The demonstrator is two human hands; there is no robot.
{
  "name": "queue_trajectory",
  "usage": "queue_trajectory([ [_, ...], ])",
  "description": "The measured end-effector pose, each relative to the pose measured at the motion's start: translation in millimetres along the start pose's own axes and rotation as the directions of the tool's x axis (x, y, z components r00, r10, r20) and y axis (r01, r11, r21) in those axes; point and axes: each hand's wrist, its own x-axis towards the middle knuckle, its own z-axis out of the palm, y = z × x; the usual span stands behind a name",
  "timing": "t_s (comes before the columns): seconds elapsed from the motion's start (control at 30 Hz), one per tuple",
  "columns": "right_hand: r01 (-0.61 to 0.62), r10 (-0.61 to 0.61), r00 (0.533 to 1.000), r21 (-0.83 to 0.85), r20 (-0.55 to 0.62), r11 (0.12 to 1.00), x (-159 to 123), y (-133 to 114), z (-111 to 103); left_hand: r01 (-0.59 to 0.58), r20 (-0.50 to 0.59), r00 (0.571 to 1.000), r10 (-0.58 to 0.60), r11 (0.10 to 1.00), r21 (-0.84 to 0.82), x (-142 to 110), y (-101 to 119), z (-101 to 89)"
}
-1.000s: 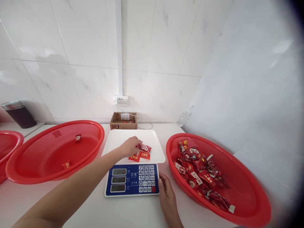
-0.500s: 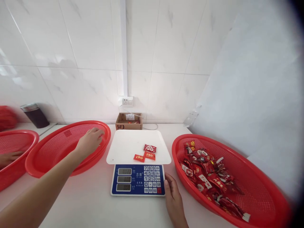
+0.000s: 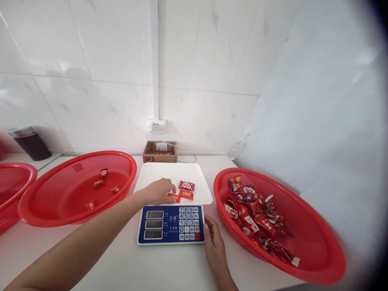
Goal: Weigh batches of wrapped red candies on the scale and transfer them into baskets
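My left hand [image 3: 159, 192] reaches over the white tray of the digital scale [image 3: 171, 224]. Its thumb and fingers are apart, touching or just above a small red candy packet [image 3: 174, 198] at the tray's front. A second orange-red packet [image 3: 186, 195] lies beside it, and a darker red wrapped candy [image 3: 186, 185] with white print sits just behind. Resting on the table, my right hand [image 3: 216, 242] lies along the scale's right edge, thumb beside the keypad, fingers loosely extended. Nothing shows in it.
A red basket [image 3: 27, 212] on the left holds several scattered candies. Another red basket [image 3: 327, 266] on the right holds a heap of wrapped sweets. Behind the scale stands a cardboard box [image 3: 157, 158]. A dark flask [image 3: 32, 145] and part of another red basket [image 3: 13, 202] are far left.
My left hand has moved right, from the left basket to the packets on the scale tray. The right hand stays beside the scale. A co-worker's hand at far left has gone from view.
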Motion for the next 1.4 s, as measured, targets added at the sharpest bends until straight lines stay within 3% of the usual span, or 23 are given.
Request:
queue_trajectory([
  [0.17,-0.011,0.011,1.0,0.013,0.017,1.0,1.4,3.4,-0.1,-0.011,-0.014,1.0,0.012,1.0,0.028,2.6,-1.4,-3.5],
  [0.33,-0.006,0.006,1.0,0.015,0.03,1.0,1.6,5.9,-0.2,-0.024,-0.11,0.994,0.026,1.0,0.02,13.5,7.6,-5.6],
  [0.47,0.003,-0.003,1.0,0.015,0.015,1.0,0.5,3.6,-0.3,-0.097,-0.148,0.984,0.103,0.994,0.05,33.7,20.1,9.4],
  [0.63,-0.001,-0.001,0.999,0.043,0.032,0.999,-0.2,1.4,0.2,-0.225,-0.104,0.965,0.24,0.965,0.136,49.2,30.7,28.2],
  [0.93,-0.017,0.016,0.999,0.021,0.042,1.0,0.2,2.8,-1.0,-0.173,-0.158,0.964,0.214,0.955,0.24,56.1,25.9,25.7],
  [1.03,-0.045,0.045,0.998,-0.007,0.045,0.999,-0.1,1.3,-1.1,-0.081,-0.263,0.955,0.139,0.972,0.222,43.8,15.0,16.1],
  [1.13,-0.058,0.059,0.997,-0.028,0.048,0.998,-0.2,0.9,-1.7,0.061,-0.398,0.917,0.016,0.982,0.18,18.4,-4.9,-1.7],
  [1.3,-0.065,0.068,0.997,-0.055,0.048,0.996,-0.3,2.0,-3.2,0.314,-0.581,0.786,-0.213,0.946,0.079,-46.9,-53.4,-36.8],
  [1.4,-0.07,0.072,0.997,-0.058,0.04,0.996,-0.2,2.6,-2.5,0.483,-0.6,0.702,-0.384,0.875,0.006,-83.8,-85.1,-45.1],
])
